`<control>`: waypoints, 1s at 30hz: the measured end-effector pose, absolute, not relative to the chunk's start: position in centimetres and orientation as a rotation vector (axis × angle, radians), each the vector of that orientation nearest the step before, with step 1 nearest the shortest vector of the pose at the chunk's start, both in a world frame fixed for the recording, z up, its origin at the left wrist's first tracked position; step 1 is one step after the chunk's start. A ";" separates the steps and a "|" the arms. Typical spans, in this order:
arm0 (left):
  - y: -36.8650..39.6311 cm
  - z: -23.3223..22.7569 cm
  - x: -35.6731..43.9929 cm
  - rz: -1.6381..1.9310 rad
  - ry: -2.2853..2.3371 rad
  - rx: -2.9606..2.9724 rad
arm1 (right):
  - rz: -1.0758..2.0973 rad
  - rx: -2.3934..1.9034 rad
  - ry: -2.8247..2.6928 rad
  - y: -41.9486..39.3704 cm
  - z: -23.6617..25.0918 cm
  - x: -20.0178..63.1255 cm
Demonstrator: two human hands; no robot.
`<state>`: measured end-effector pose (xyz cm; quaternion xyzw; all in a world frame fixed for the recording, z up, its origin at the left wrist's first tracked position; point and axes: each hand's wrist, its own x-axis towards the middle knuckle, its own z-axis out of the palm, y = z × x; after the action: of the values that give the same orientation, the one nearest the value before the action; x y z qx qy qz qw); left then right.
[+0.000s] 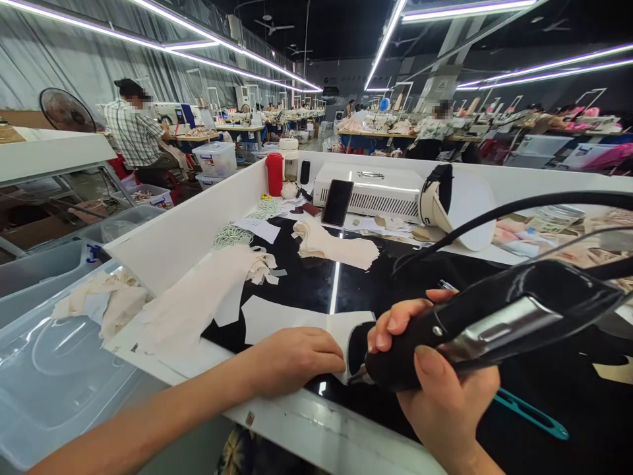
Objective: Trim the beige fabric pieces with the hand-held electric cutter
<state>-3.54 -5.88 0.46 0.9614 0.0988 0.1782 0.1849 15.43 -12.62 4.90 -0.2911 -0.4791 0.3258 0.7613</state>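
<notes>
My right hand grips a black corded hand tool with a silver band, its tip pointing down-left at a white fabric piece on the glossy black worktop. My left hand rests closed on that fabric piece near the table's front edge, just left of the tool's tip. The tool's black cable arcs up and to the right.
Cream fabric pieces and a larger one lie on the table. A phone leans on a white box; a red bottle stands behind. Teal snips lie lower right. Clear plastic bins sit left. Other people work at far tables.
</notes>
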 end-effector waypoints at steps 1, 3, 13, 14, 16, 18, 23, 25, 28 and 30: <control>-5.9 0.5 -3.7 0.507 0.257 2.714 | 0.709 -0.634 -1.043 -12.6 4.9 15.4; -5.8 0.6 -4.0 0.524 0.229 2.727 | 0.703 -0.637 -1.045 -12.6 5.0 15.4; -5.5 0.4 -4.5 0.560 0.154 2.779 | 0.697 -0.641 -1.047 -12.4 5.2 15.4; -5.5 0.4 -4.5 0.564 0.149 2.783 | 0.694 -0.647 -1.047 -12.4 5.2 15.4; -5.5 0.4 -4.5 0.572 0.141 2.790 | 0.692 -0.659 -1.044 -12.5 5.2 15.4; -5.6 0.4 -4.4 0.586 0.130 2.795 | 0.694 -0.660 -1.036 -12.6 5.3 15.4; -5.6 0.3 -4.4 0.609 0.122 2.816 | 0.705 -0.649 -1.020 -12.7 5.4 15.4; -5.6 0.3 -4.5 0.612 0.123 2.830 | 0.704 -0.650 -1.016 -12.7 5.4 15.4; -5.6 0.3 -4.5 0.617 0.130 2.844 | 0.698 -0.659 -1.020 -12.6 5.4 15.3; -5.7 0.3 -4.5 0.620 0.132 2.851 | 0.688 -0.668 -1.015 -12.5 5.5 15.3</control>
<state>-4.52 -5.68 0.35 0.9702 0.0448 0.2109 0.1102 15.28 -12.54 5.50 -0.3075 -0.4672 0.3167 0.7661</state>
